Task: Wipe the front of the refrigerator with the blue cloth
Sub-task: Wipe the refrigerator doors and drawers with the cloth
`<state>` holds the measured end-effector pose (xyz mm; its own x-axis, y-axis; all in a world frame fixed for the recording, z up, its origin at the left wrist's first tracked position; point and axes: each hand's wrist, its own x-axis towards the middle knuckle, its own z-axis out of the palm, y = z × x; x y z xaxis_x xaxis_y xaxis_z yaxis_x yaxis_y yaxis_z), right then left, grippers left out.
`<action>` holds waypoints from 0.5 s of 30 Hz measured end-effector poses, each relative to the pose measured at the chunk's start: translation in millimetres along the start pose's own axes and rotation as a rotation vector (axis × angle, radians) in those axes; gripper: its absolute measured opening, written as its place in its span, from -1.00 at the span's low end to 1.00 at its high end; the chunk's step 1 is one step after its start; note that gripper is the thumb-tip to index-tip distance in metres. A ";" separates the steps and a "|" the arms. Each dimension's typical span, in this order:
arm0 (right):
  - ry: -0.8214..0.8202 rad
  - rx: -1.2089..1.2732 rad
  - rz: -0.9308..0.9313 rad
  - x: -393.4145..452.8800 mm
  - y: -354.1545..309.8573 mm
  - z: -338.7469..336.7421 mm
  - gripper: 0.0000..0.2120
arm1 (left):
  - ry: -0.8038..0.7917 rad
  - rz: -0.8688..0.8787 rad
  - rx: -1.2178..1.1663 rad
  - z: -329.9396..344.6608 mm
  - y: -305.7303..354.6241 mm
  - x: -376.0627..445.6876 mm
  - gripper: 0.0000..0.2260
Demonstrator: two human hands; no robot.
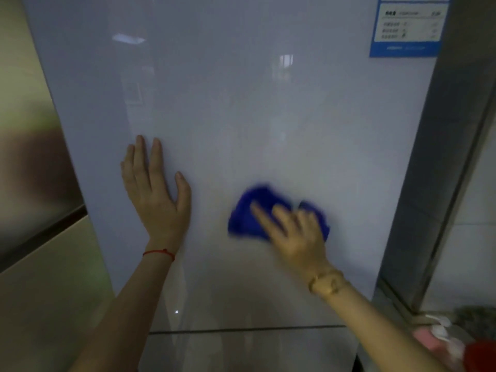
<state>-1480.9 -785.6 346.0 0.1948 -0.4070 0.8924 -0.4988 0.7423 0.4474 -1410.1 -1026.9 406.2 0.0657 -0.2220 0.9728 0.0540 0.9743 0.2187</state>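
While the right hand (295, 232) presses the blue cloth (257, 213) flat against the refrigerator door (241, 103), the likeliest failure is the cloth slipping out from under the spread fingers: it is pinned by the palm and fingers against the glossy panel rather than gripped in a fist, so a fast stroke could leave part of it behind or let it drop. Both hand and cloth are blurred, which suggests quick motion and adds to that risk. A second risk is uneven coverage; the upper panel and the area around the blue energy label (408, 28) near the top right corner could be missed, and catching the label's edge could lift it. The left hand (155, 189) lies open and flat on the door, to the left of the cloth and apart from it, holding nothing; its palm could leave fresh prints on the shiny surface.

The cloth is deep blue, crumpled and bunched, showing above and on both sides of the right hand, low on the upper door, above the seam (241, 330).
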 end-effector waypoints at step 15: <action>0.204 -0.036 0.298 127.2 15.5 12.6 -0.62 | -0.006 -0.002 -0.016 0.7 -1.3 0.8 -0.53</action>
<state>-1474.5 -832.6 465.8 0.2114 -0.0583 0.9757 -0.5299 0.8320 0.1645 -1410.8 -1028.4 406.7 0.0599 -0.2240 0.9727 0.0696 0.9731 0.2198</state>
